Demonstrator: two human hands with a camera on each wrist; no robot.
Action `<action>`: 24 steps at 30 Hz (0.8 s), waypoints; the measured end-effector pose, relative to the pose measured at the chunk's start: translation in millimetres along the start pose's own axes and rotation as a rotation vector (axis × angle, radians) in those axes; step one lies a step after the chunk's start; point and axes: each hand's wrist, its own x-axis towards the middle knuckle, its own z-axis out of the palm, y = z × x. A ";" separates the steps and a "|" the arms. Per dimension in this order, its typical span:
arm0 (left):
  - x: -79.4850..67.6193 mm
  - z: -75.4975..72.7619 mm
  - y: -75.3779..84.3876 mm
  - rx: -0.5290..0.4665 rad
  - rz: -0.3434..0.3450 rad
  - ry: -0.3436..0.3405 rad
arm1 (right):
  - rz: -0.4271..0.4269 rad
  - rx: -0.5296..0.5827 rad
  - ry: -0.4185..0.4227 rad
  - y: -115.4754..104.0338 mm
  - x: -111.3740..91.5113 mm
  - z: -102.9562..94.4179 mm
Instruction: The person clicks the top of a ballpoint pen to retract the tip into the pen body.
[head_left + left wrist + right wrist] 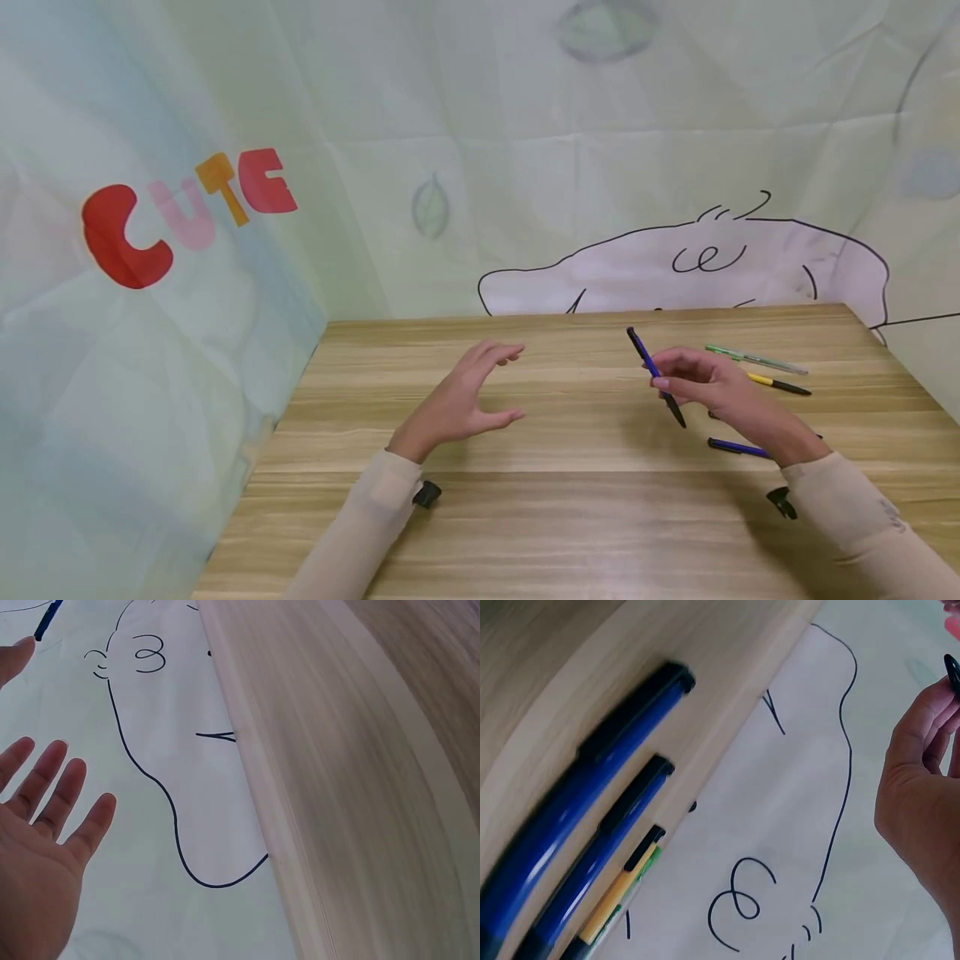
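A blue pen (643, 354) with a black end is pinched between the thumb and fingers of my right hand (701, 383), tilted and raised over the wooden table. My left hand (461, 396) is held over the table to the left, thumb spread from the fingers, with nothing in its grasp. In the left wrist view its palm (37, 862) faces the camera, and part of the blue pen (49, 619) shows at the top corner. The right wrist view catches my right hand (922, 765) at its right edge, with only a dark tip of the pen showing.
Beside and under my right forearm lie a green pen (757, 360), a yellow pen (783, 384) and two blue pens (551, 817), partly hidden by the arm in the head view. A printed cloth (420, 108) hangs behind and left of the wooden table (525, 533).
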 end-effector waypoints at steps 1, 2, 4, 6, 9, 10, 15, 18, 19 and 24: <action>-0.9 -0.6 -0.5 0.002 -0.004 -0.001 | 0.005 -0.009 0.000 0.2 -0.9 -2.5; -2.1 -1.1 -0.9 0.004 -0.010 -0.003 | 0.006 -0.018 0.000 0.2 -1.6 -4.9; -4.2 -2.2 -1.7 0.006 -0.015 -0.003 | 0.006 -0.031 -0.006 0.6 -2.8 -9.6; -6.4 -3.1 -2.3 0.010 -0.023 -0.002 | 0.008 -0.034 -0.016 1.3 -3.9 -13.9; -9.7 -4.1 -3.7 0.010 -0.027 0.000 | 0.014 -0.034 -0.030 2.7 -5.7 -20.2; -10.6 -4.4 -4.4 0.011 -0.029 0.001 | 0.016 -0.037 -0.032 3.0 -6.2 -22.3; -13.4 -5.7 -6.4 0.008 -0.037 0.002 | 0.025 -0.066 -0.032 4.5 -8.1 -32.8; -14.0 -6.6 -6.5 0.006 -0.042 0.000 | 0.040 -0.080 -0.026 5.5 -8.7 -38.4; -14.2 -6.8 -6.7 0.003 -0.042 0.000 | 0.044 -0.083 -0.024 6.3 -8.9 -40.1; -15.6 -7.1 -7.7 -0.004 -0.051 -0.009 | 0.073 -0.115 -0.006 11.4 -10.2 -48.7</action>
